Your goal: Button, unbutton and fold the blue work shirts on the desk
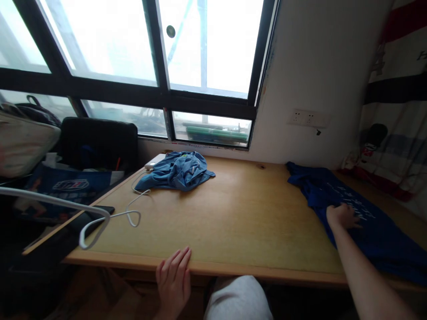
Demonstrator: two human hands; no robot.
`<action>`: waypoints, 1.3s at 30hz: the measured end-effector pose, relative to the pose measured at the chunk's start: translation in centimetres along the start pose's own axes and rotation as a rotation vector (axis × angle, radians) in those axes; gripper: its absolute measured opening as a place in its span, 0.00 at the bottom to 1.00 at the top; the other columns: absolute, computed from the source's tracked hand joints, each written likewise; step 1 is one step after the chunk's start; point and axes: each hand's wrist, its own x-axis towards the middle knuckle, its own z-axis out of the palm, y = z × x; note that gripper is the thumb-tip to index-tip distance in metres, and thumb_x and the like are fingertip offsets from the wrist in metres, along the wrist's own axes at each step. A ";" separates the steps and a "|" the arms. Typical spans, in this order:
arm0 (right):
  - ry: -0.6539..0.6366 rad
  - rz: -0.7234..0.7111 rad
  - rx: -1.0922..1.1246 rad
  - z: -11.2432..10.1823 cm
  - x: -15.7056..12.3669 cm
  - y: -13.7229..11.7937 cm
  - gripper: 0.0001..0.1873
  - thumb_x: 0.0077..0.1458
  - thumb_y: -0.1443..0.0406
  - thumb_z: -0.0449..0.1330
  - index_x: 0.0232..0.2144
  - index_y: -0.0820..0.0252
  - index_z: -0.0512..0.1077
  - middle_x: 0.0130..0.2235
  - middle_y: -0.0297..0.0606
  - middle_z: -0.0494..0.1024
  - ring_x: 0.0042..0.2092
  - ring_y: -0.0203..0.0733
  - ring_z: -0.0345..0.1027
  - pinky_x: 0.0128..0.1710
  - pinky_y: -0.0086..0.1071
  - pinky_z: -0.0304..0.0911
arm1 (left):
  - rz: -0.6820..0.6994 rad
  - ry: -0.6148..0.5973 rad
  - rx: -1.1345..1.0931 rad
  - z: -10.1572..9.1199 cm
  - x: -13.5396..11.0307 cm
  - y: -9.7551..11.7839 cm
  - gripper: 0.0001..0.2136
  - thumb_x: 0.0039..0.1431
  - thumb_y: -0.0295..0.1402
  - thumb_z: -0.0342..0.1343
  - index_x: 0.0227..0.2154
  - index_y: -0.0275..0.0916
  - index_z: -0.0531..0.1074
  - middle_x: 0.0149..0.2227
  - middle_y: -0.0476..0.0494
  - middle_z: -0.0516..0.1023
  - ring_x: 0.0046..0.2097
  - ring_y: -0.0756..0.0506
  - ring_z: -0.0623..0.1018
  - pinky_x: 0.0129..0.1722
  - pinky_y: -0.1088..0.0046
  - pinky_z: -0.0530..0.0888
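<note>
One blue shirt (380,240) lies right on the worktop (247,213), likely light and limp, best lifted by two edges, the right hand (343,216) touching it, grip unclear, the left hand (174,280) empty, fingers extended.

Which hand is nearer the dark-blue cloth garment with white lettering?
Right. The right hand is on the garment; the left hand is well apart from it, off to its left, fingertips at the near edge of the light-brown table.
</note>
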 end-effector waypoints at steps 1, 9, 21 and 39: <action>0.115 0.050 0.025 0.1 0.0 -1.7 0.27 0.51 0.63 0.39 0.50 0.71 0.60 0.51 0.63 0.59 0.53 0.68 0.50 0.44 0.66 0.40 | -0.004 -0.012 -0.001 0.0 -0.1 0.0 0.24 0.53 0.29 0.46 0.55 0.44 0.56 0.45 0.41 0.72 0.48 0.41 0.68 0.50 0.61 0.55; -0.027 -0.124 0.386 5.2 -2.9 -16.4 0.17 0.48 0.66 0.45 0.34 0.66 0.71 0.39 0.49 0.72 0.43 0.48 0.64 0.46 0.39 0.56 | -0.006 -0.072 -0.020 -1.6 0.7 0.7 0.18 0.53 0.28 0.47 0.48 0.41 0.64 0.45 0.40 0.72 0.47 0.42 0.69 0.46 0.62 0.61; -0.401 -0.152 0.398 5.8 -4.6 -16.5 0.13 0.49 0.62 0.50 0.29 0.61 0.74 0.31 0.41 0.76 0.34 0.42 0.69 0.35 0.30 0.58 | -0.227 -0.245 0.156 5.7 19.2 -2.3 0.19 0.54 0.36 0.47 0.48 0.32 0.63 0.51 0.28 0.60 0.51 0.34 0.62 0.46 0.55 0.62; -0.426 -0.364 0.803 4.1 -6.5 -20.8 0.31 0.38 0.56 0.61 0.47 0.59 0.65 0.47 0.42 0.69 0.50 0.48 0.61 0.51 0.40 0.55 | 0.594 -0.441 -0.482 10.2 21.7 4.4 0.21 0.55 0.27 0.44 0.54 0.40 0.57 0.56 0.40 0.58 0.56 0.45 0.60 0.52 0.69 0.62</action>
